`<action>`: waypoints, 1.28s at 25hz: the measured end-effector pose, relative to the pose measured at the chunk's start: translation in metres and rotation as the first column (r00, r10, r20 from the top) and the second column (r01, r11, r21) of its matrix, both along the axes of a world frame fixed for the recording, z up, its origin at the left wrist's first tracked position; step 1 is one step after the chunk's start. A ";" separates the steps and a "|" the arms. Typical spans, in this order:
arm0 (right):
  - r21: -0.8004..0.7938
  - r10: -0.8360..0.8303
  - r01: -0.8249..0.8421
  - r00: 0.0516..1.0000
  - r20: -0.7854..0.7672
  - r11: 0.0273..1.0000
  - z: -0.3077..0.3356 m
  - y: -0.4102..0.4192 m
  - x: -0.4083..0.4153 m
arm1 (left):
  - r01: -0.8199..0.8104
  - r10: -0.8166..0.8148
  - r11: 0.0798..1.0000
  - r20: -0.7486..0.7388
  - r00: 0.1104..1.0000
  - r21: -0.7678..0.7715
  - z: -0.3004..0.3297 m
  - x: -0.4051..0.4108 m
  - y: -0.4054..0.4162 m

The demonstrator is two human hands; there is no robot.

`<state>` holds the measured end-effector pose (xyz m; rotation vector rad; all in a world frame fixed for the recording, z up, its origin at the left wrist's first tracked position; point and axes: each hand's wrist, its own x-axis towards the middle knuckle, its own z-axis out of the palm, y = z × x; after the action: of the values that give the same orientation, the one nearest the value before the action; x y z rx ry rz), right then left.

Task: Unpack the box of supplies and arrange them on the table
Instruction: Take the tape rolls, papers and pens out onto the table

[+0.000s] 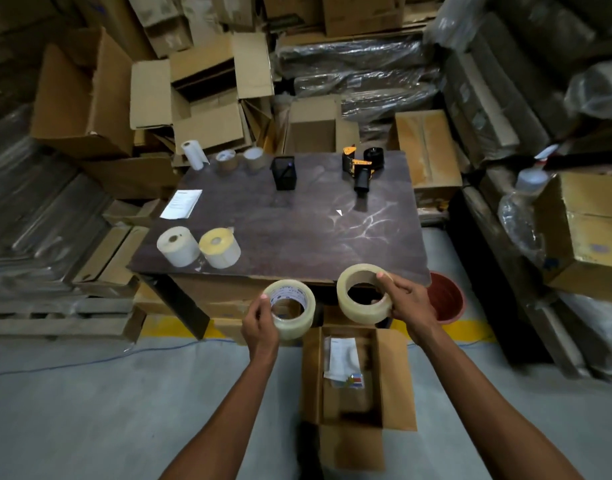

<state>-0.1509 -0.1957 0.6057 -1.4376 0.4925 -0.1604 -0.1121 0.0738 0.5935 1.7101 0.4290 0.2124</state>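
My left hand [261, 323] grips a clear tape roll [292, 315] with a printed core, held in the air in front of the table's near edge. My right hand [406, 301] grips a second clear tape roll [361, 308] at the table's near right edge. Below them the open cardboard box [311, 379] stands on the floor, with papers and a small packet inside. On the dark table [297, 237] stand two label rolls [178, 245] [219, 247], a sheet of paper [181, 203], a white roll [193, 154], two brown tape rolls [226, 160] [254, 157], a black mesh holder [284, 172] and a tape dispenser [361, 169].
Stacked and open cardboard boxes [200, 95] crowd the space behind and beside the table. A red bucket [446, 296] sits on the floor at the table's right corner. Wrapped bundles [360, 67] and wooden pallets [55, 306] line the sides. A cable [90, 362] runs across the grey floor.
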 end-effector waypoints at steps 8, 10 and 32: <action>0.016 -0.064 0.065 0.998 -0.014 0.998 -0.014 0.022 0.092 | 0.075 -0.074 0.997 -0.076 0.994 -0.001 -0.015 0.099 0.018; 0.006 -0.107 0.107 0.994 -0.027 0.994 -0.021 0.027 0.111 | 0.098 -0.097 0.995 -0.085 0.992 0.003 -0.021 0.120 0.021; -0.170 -0.175 0.157 0.980 -0.095 0.973 -0.092 0.060 0.208 | 0.231 -0.224 0.969 -0.087 0.971 0.089 -0.069 0.229 0.027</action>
<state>0.0570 -0.1360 0.5137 -1.5694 0.7038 -0.2619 0.1172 0.1006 0.5243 1.8527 0.2780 0.0010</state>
